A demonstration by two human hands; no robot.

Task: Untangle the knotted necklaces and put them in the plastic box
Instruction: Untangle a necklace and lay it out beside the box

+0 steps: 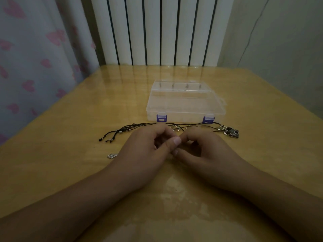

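Both curled hands, left hand and right hand, pinch at the knotted black cord necklaces strung at twelve o'clock before the closed clear plastic box; untangling underway, unlatching likely later.

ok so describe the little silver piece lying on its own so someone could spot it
Start at the wooden table, then find the left hand. Just outside its wrist lies a small silver charm, alone on bare wood, apart from the black cord necklaces nearer the box.
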